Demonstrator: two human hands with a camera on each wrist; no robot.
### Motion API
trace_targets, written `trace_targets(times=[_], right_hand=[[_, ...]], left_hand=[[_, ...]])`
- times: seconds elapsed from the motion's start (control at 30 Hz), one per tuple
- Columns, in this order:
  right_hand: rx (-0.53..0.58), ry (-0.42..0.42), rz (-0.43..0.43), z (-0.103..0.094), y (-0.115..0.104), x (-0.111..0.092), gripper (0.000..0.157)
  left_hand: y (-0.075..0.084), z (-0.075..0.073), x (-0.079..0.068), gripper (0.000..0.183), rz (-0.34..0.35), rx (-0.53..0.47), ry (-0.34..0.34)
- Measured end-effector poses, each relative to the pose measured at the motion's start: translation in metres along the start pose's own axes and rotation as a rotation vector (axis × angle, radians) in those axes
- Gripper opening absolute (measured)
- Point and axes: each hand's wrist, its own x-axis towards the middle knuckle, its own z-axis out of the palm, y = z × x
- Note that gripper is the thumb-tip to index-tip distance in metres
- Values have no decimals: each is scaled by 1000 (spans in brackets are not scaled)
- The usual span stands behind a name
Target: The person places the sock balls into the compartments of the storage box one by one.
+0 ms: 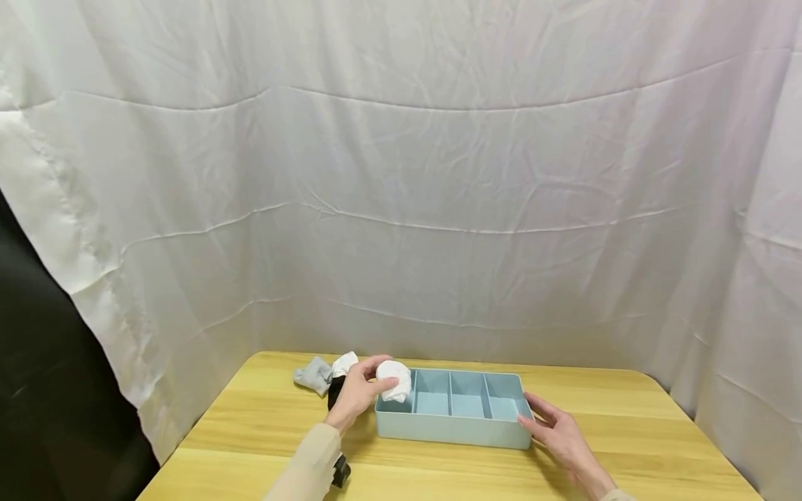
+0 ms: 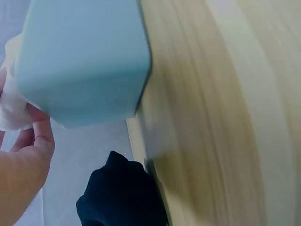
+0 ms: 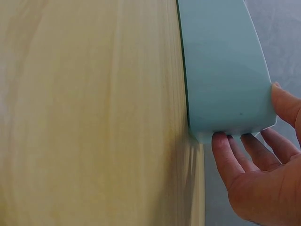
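The white bundle (image 1: pixel 395 380) is at the mouth of the box's leftmost compartment, pinched between the thumb and fingers of the left hand (image 1: pixel 358 391). It looks like bunched cloth: rounded, matte, creased, probably light and squashy, with little risk of breaking. A gentle pinch across its middle should do; gripped by a loose fold, it might unroll.

The box (image 1: pixel 454 430) sits on the desk (image 1: pixel 250 431), long side to the near edge. It seems to be thin, stiff plastic, pale blue, smooth, with rounded corners and upright dividers making four compartments. It is likely light enough to slide when nudged, and the slick walls give little bite, so the rim or an end corner is the better hold. The right hand (image 1: pixel 559 433) holds the near right corner, thumb at the rim, fingers against the end wall.

Left of the box lie a fuzzy-looking grey bundle (image 1: pixel 313 376), another white one (image 1: pixel 344 364) and a black one (image 1: pixel 335 394), all soft, crumpled shapes. The desk has streaky yellow wood grain.
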Motion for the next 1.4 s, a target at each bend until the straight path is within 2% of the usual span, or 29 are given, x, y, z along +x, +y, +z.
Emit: trace_targets(times=[0.17,0.3,0.43,0.77,1.07,1.4], right_hand=[[-18,1,-3,0,0,1,67],[-23,4,-1,1,1,1,66],[-34,0,-1,2,2,1,67],[-23,-7,6,3,2,0,70],[-24,-8,4,0,2,1,71],[-35,-5,0,0,1,-1,70]], left_hand=[[1,2,-2,44,10,59,15],[14,2,-9,43,26,75,-17],[23,1,-14,41,12,79,-48],[-9,3,-4,45,13,106,-40],[-8,8,-3,45,49,171,-50],[-3,7,-8,45,54,134,-76]])
